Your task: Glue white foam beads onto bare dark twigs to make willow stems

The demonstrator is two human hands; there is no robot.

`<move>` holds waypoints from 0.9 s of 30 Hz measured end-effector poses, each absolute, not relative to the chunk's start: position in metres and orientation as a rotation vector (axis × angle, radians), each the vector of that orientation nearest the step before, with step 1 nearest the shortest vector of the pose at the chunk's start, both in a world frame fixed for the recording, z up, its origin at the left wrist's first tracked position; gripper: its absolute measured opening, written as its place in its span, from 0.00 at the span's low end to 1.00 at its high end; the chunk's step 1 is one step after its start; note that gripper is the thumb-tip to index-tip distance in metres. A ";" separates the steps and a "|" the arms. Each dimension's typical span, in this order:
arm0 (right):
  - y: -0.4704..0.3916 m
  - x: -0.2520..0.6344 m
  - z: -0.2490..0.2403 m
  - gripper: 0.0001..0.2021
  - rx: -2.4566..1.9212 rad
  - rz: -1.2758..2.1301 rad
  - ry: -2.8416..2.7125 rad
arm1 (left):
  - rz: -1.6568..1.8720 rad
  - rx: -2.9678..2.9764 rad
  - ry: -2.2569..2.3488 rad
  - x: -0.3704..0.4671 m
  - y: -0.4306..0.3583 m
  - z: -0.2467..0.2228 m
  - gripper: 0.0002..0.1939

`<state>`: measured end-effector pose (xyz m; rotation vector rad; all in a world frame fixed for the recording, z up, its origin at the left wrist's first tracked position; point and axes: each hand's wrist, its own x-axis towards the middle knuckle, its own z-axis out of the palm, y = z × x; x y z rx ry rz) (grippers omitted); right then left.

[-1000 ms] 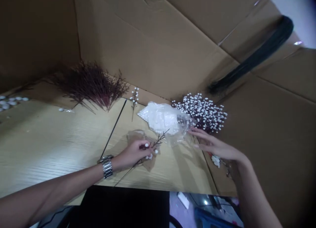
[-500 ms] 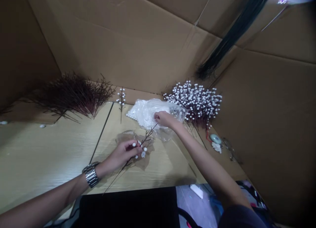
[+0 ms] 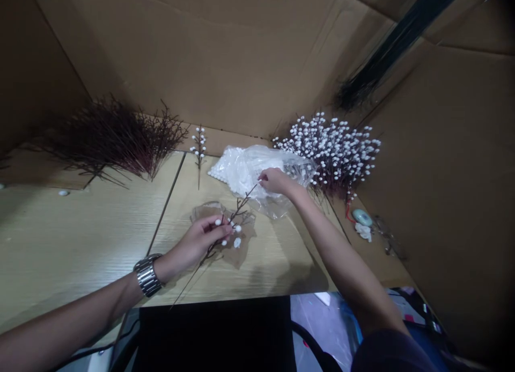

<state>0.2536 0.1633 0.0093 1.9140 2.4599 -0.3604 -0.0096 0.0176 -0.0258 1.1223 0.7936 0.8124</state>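
Observation:
My left hand (image 3: 207, 238), with a metal watch at the wrist, is closed around a brown artificial twig (image 3: 240, 204). A few small white berries (image 3: 238, 228) sit on the twig near the fingers, while its upper tips are bare. Over the clear plastic bag (image 3: 277, 208) of white berries, my right hand (image 3: 277, 181) is closed in a pinch. Something pale shows at its fingertips, but against the white bag I cannot make it out. Under the left hand lies a thin, see-through brownish sheet (image 3: 237, 256).
Bare brown twigs (image 3: 116, 141) are heaped at the left. A finished berry twig (image 3: 199, 149) lies behind the bag's left end, and a pile of berry twigs (image 3: 330, 146) at the right. Beside that are a pale green oval object (image 3: 362, 217) and cardboard walls (image 3: 225, 55).
The view has shifted slightly, so the table things appear higher in the picture. My left hand keeps its hold on the twig; my right hand stays pinched at the bag.

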 end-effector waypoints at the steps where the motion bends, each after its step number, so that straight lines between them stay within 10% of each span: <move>1: 0.163 0.253 0.009 0.11 1.935 -0.349 2.475 | 0.818 1.107 0.798 -0.010 0.018 -0.026 0.11; 11: 0.089 0.258 0.028 0.14 2.125 -0.205 2.945 | 0.850 1.002 0.759 -0.007 0.019 -0.026 0.13; 18: 0.003 0.235 -0.003 0.12 1.868 -1.265 3.072 | 0.862 1.011 0.753 -0.007 0.019 -0.026 0.11; 27: 0.008 0.219 -0.016 0.10 1.460 -1.177 3.156 | 0.854 0.960 0.682 -0.008 0.019 -0.023 0.09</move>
